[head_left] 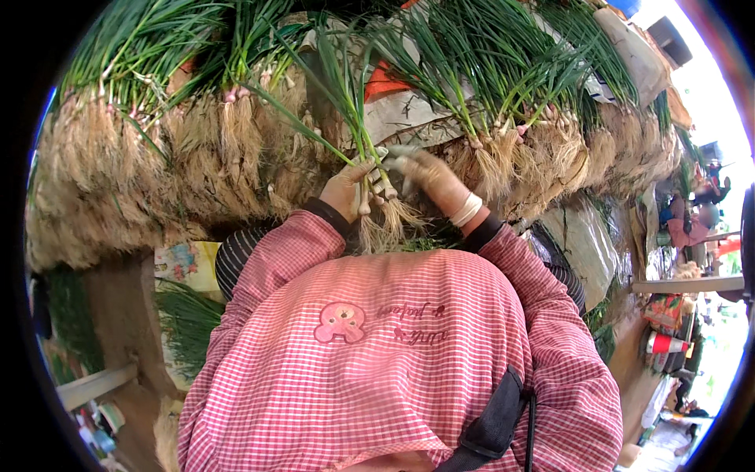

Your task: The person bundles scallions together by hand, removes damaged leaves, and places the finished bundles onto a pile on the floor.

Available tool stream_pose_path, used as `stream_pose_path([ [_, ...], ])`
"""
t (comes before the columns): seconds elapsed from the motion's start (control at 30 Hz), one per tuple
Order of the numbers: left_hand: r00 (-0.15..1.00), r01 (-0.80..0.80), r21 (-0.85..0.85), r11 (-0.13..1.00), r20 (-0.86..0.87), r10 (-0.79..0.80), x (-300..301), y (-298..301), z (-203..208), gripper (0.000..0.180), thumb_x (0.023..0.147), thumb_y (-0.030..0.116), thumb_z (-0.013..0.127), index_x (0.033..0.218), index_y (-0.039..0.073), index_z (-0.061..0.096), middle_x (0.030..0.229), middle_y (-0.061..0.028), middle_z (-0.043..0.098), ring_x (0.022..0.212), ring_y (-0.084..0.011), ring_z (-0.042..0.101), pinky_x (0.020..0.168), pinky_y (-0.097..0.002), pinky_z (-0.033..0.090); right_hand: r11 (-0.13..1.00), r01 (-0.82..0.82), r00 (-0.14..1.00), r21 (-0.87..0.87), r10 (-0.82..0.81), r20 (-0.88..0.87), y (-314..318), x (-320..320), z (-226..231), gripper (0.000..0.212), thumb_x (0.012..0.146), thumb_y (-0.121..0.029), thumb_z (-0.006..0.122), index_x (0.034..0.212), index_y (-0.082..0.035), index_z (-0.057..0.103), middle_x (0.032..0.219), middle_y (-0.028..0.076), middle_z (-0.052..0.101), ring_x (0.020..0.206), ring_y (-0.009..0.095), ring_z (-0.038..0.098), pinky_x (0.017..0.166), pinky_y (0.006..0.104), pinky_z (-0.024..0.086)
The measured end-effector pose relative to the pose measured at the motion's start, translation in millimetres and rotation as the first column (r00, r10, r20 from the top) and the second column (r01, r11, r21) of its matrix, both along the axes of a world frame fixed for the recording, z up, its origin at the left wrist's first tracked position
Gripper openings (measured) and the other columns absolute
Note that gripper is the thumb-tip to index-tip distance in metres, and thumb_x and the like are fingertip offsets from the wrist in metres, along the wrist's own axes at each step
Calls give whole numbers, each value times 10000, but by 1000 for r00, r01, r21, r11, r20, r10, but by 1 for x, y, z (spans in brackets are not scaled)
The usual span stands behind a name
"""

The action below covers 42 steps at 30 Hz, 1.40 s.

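Note:
In front of my chest, my left hand (344, 190) is closed round a few young garlic plants (364, 138) just above their bulbs. Their green leaves point away from me, and the pale roots (393, 219) hang down toward me. My right hand (432, 179) is beside the same stems, its fingers smeared by motion, so their grip is unclear. A white band (467, 210) circles the right wrist. Beyond my hands lie more garlic plants (495, 134) with pinkish bulbs and long tan roots.
Thick bundles of garlic plants (102, 149) line the far left, with others (621, 141) at the right. A pale sheet (413, 118) lies among them. More greens (189, 322) rest low at left. Clear plastic (586, 244) hangs at right. Another person (688, 220) is at the far right.

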<state>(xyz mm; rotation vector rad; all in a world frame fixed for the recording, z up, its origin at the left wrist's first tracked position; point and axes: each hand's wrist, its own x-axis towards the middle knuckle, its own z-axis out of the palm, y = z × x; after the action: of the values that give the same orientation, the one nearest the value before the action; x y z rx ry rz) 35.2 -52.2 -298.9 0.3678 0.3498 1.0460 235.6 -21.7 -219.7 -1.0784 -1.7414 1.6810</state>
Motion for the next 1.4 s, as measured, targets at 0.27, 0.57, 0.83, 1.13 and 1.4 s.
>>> stream_pose_path([
  [0.27,995,3,17,1000,-97,-2,10,-7,31,314,986,259,522,1225,58,537,1154,-130,646,686,-203,636,619,-382,556,991,110,984,-79,-120,-128,-10,-3,-7,217,974,-221,555,1009,-21,632,761,-8,605,614,65,493,568,203,411],
  [0.57,905,-362,152,920,-181,386,-12,-6,57,339,914,392,630,1093,115,551,778,1,569,577,-69,539,431,-207,492,745,-618,225,252,-140,964,-3,82,11,254,917,-313,607,1078,-119,643,1004,87,698,874,245,683,811,357,543],
  [0.83,991,-136,16,991,11,136,-21,5,33,522,884,445,654,1237,79,535,728,30,481,575,-94,533,541,-370,593,863,-175,149,474,-453,879,66,88,32,350,919,-354,548,1072,-54,642,1001,173,693,925,313,678,864,431,508],
  [1.13,1000,-5,8,1000,27,5,10,-8,42,386,982,178,496,1329,16,448,1312,-184,553,1107,-237,614,785,-342,592,843,-381,867,381,182,465,-35,11,21,423,978,-421,467,1102,-34,584,931,197,661,861,359,648,790,444,493],
  [1.4,839,-38,175,984,-529,126,27,-13,28,200,926,139,621,1082,25,569,899,-119,700,551,-118,615,454,-225,498,991,41,993,-128,-54,-103,36,6,-28,342,946,-278,601,1125,13,611,911,68,657,800,149,577,752,285,478],
])
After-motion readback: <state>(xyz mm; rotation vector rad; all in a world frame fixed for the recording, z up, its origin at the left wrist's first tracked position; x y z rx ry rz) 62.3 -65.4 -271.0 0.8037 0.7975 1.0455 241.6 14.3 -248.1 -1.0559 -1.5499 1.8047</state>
